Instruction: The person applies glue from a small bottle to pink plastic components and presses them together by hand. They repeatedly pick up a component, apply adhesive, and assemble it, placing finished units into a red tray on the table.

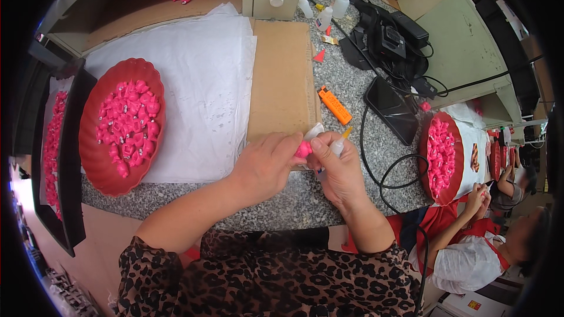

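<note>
My two hands meet over the front edge of the worktop, by a brown cardboard sheet (pixel 281 82). My left hand (pixel 261 164) is closed, its fingertips pinching a small shiny pink piece (pixel 303 149). Against the right side of that piece rests the thumb of my right hand (pixel 342 173). A small white squeeze bottle (pixel 337 146) with a yellow tip is gripped in the right hand, its tip pointing up and right. Something white (pixel 315 131) shows just above the pink piece; what it is I cannot make out.
A red scalloped tray (pixel 89 141) of pink pieces lies left on white paper (pixel 200 82), beside a black bin (pixel 70 232). An orange lighter (pixel 335 105), phone (pixel 392 110), cable and several white bottles (pixel 341 4) lie right. Another person (pixel 470 252) works at far right beside another red tray (pixel 451 191).
</note>
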Demonstrator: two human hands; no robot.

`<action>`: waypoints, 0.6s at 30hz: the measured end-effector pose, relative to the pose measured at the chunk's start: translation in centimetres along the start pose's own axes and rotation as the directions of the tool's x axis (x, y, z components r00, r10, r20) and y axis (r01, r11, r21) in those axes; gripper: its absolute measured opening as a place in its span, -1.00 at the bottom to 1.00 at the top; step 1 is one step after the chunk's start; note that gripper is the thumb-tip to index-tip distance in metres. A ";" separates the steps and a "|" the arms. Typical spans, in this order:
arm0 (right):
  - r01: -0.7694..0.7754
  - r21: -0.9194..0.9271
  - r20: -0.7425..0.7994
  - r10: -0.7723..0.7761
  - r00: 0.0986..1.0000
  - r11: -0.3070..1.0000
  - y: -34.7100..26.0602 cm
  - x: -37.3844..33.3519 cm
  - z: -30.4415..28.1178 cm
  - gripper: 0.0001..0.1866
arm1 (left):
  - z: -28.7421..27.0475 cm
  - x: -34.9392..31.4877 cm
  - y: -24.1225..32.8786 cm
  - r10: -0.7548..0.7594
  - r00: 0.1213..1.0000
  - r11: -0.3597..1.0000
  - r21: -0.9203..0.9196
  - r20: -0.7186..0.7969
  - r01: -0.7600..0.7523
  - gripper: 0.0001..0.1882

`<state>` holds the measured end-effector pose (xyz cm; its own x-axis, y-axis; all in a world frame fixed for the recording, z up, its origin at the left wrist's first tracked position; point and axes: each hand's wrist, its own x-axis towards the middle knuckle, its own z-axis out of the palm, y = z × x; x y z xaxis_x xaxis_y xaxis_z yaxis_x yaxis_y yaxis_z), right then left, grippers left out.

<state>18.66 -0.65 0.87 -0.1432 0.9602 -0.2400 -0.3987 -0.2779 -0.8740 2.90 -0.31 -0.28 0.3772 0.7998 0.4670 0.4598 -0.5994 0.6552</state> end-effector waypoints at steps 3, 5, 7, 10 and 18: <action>0.001 -0.012 -0.003 -0.001 1.000 1.000 0.0 0.0 0.0 -0.85 | 0.1 0.0 -0.1 0.019 1.000 0.999 0.030 -0.014 -0.019 -0.67; 0.002 -0.021 -0.004 -0.002 1.000 1.000 0.0 0.0 0.0 -0.85 | 0.1 0.0 -0.1 0.026 0.999 0.999 0.036 -0.019 -0.026 -0.67; 0.009 -0.033 -0.014 -0.009 1.000 0.999 0.0 -0.1 0.1 -0.85 | 0.1 0.1 -0.1 0.031 0.999 0.999 0.043 -0.023 -0.030 -0.67; 0.020 -0.056 -0.017 -0.021 1.000 0.998 0.0 -0.1 0.1 -0.86 | 0.0 0.1 0.0 0.041 0.999 0.997 0.063 -0.026 -0.039 -0.68; 0.063 -0.081 -0.021 -0.065 0.998 0.995 0.0 -0.2 0.4 -0.87 | -0.1 0.2 0.3 0.042 0.999 0.996 0.084 -0.032 -0.039 -0.70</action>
<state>18.31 -0.89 1.11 -0.0977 0.9766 -0.1913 -0.3322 -0.2132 -0.9188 2.98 -0.34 0.04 0.3701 0.7746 0.5129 0.5107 -0.6308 0.5842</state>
